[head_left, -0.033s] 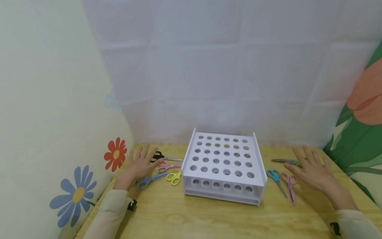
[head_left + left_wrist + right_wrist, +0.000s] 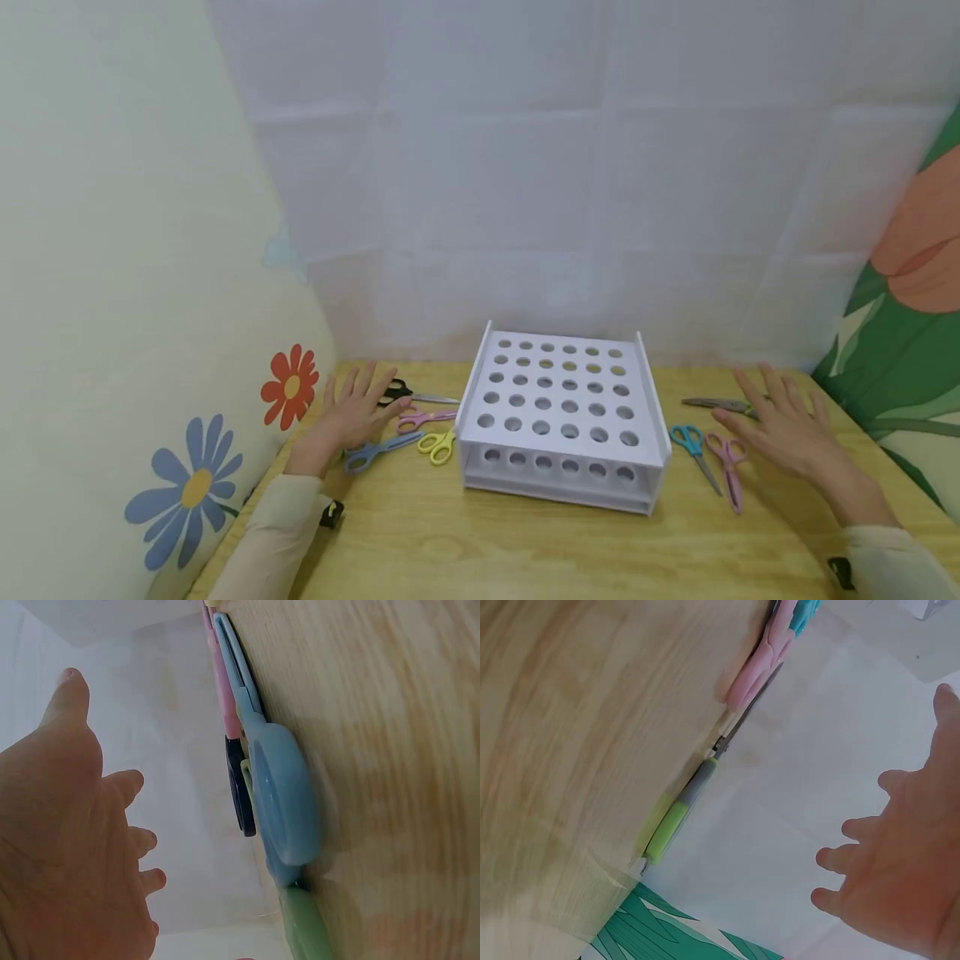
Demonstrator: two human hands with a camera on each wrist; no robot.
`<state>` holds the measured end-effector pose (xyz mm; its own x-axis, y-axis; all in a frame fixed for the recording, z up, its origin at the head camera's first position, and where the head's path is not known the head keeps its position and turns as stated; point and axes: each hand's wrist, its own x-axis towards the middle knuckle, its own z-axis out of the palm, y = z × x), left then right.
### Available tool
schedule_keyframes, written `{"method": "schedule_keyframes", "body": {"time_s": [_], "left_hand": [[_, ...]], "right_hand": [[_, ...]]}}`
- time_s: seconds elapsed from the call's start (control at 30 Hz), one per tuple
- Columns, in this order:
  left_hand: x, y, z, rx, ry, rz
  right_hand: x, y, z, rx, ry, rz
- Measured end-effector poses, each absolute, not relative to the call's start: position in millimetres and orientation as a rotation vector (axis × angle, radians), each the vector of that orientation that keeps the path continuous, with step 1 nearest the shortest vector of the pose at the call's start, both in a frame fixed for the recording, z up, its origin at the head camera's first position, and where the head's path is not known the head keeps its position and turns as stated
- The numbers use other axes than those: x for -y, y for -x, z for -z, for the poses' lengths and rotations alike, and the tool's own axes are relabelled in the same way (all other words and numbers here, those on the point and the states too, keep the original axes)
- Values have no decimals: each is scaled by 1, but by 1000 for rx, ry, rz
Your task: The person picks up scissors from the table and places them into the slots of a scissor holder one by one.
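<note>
My left hand [image 2: 348, 421] is spread over the left side of the table, holding nothing. Around it lie black scissors [image 2: 435, 400], pink scissors [image 2: 438, 416], blue scissors [image 2: 367, 455] and yellow scissors [image 2: 447, 438]. A green handle [image 2: 304, 922] shows below the blue pair in the left wrist view. On the other side, my right hand [image 2: 791, 433] hovers with fingers apart, also without anything in it. Nearest to it are scissors with green-and-grey handles [image 2: 671, 825], partly hidden by the hand in the head view. Teal scissors [image 2: 701, 465] and pink scissors [image 2: 732, 483] lie closer to the middle.
Between the hands stands a white rack [image 2: 557, 395] with rows of round holes and raised side walls. The wooden table [image 2: 480, 550] meets a white cloth backdrop [image 2: 495, 208] behind the rack. Flower-printed panels flank both sides.
</note>
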<state>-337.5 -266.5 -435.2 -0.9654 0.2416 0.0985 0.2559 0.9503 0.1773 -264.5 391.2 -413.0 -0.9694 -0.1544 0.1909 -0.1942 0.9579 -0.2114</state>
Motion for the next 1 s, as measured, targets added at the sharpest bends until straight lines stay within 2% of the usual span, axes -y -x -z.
{"method": "schedule_keyframes", "body": {"time_s": [0.27, 0.7, 0.87, 1.0], "left_hand": [[280, 350, 439, 2973, 394, 279], [290, 330, 419, 2915, 395, 346], [296, 330, 412, 3030, 332, 381], [304, 327, 404, 3115, 313, 474]], "right_hand": [[-377, 266, 399, 2765, -376, -546], [-306, 241, 386, 2566, -623, -895], [-292, 234, 384, 2582, -802, -920], [-287, 233, 385, 2652, -838, -884]]}}
